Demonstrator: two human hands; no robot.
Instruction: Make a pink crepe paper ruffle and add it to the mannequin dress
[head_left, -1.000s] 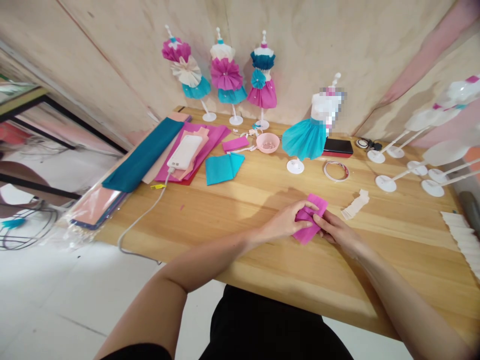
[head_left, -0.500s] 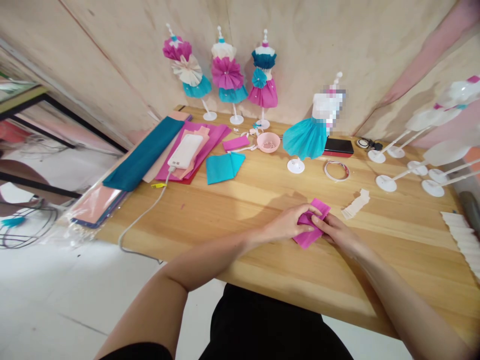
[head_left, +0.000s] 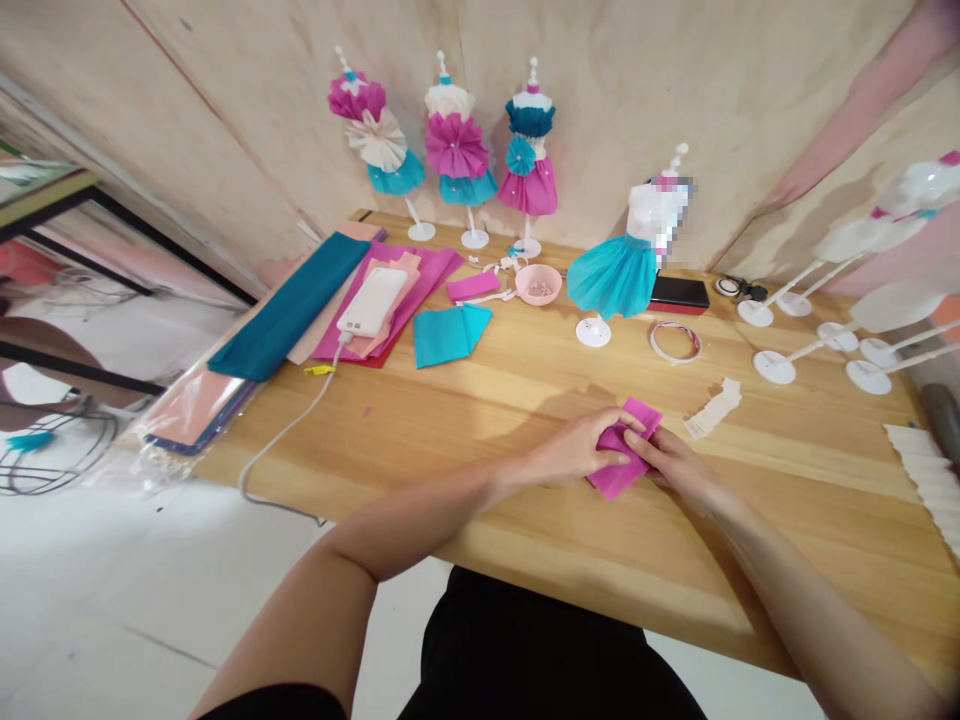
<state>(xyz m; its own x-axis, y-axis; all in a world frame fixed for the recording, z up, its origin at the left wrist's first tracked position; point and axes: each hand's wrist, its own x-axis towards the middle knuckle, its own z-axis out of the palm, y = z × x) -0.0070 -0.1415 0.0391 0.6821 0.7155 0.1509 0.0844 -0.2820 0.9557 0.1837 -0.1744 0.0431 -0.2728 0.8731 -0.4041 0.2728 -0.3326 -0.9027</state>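
A small folded piece of magenta crepe paper point(head_left: 624, 470) lies on the wooden table point(head_left: 525, 400) in front of me. My left hand point(head_left: 579, 447) rests on its left side, fingers pinching a fold. My right hand point(head_left: 670, 462) grips its right edge, thumb and fingers pressed on the paper. Both hands meet over the middle of the paper. A folded white pleated paper piece point(head_left: 714, 408) lies just right of my hands.
A mannequin with a teal skirt point(head_left: 619, 272) stands behind my hands, beside a tape ring point(head_left: 674, 341) and a pink bowl point(head_left: 538, 284). Three dressed mannequins point(head_left: 455, 150) line the wall. Paper sheets, a power bank point(head_left: 372, 302) with cable at left; bare white mannequins point(head_left: 847, 300) at right.
Both hands stay on the magenta paper, with only slight finger shifts along the fold. The view has drifted a little.
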